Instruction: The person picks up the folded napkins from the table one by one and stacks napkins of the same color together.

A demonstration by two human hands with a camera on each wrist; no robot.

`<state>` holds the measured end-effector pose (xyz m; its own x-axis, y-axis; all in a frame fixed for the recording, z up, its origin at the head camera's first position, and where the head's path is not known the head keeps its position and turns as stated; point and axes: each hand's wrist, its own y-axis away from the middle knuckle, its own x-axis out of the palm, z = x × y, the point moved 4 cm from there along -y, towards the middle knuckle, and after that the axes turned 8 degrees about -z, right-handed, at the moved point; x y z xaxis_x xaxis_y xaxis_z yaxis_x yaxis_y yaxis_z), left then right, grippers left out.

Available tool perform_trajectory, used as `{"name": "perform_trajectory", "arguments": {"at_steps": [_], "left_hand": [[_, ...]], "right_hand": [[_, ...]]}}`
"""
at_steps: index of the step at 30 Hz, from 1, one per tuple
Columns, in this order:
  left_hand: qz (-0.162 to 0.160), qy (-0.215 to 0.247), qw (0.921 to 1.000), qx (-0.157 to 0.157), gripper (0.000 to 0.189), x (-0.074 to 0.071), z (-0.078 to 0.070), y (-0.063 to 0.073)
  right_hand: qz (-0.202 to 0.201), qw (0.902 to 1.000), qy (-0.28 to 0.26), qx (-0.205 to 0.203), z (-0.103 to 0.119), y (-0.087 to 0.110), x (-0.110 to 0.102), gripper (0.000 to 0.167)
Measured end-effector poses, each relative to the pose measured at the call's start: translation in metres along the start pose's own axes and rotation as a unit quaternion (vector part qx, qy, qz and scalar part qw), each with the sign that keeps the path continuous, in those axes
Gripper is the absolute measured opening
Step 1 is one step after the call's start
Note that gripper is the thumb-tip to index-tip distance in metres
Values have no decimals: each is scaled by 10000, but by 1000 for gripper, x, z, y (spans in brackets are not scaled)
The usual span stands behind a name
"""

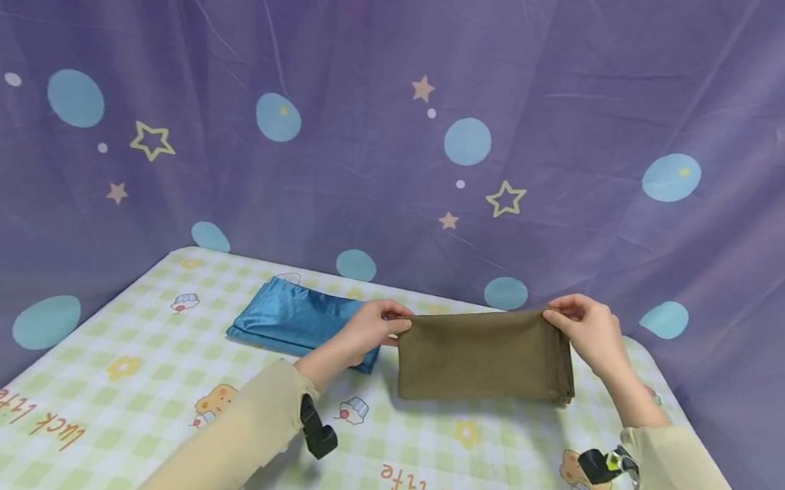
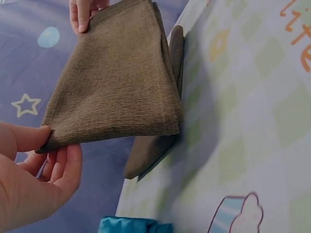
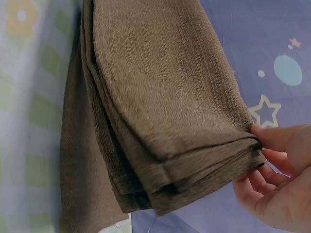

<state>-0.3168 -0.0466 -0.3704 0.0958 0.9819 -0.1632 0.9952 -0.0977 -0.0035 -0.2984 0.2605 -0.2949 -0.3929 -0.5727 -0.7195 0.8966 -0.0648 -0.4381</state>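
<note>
Both hands hold up a folded brown cloth (image 1: pixel 477 355) by its two upper corners. My left hand (image 1: pixel 368 328) pinches the left corner between thumb and fingers, as the left wrist view shows at the thumb (image 2: pixel 31 138). At the right corner my right hand (image 1: pixel 589 333) pinches several stacked layers (image 3: pixel 204 170). The cloth hangs above the table, its layered edges on the right side. Another brown fabric part (image 2: pixel 150 153) shows behind it in the left wrist view; whether it is the same cloth I cannot tell. A shiny blue folded cloth (image 1: pixel 297 314) lies behind my left hand, partly hidden by it.
The table is covered with a green-and-white checked tablecloth (image 1: pixel 307 454) printed with bears, flowers and lettering. A purple curtain (image 1: pixel 355 196) with stars and blue dots hangs behind the table and along its sides. Each wrist carries a black camera mount (image 1: pixel 316 427).
</note>
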Motion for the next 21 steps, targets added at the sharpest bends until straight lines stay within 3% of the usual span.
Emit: {"name": "perform_trajectory", "arguments": {"at_steps": [8,21], "left_hand": [[-237,423,9987,-165,23,15,5,-13],[-512,786,9948,-400,24,31,-2,-40]], "right_hand": [[-187,9997,137,33,-6,-9,-8,28],[-372,9985,261,293,-14,-25,-16,29]]}}
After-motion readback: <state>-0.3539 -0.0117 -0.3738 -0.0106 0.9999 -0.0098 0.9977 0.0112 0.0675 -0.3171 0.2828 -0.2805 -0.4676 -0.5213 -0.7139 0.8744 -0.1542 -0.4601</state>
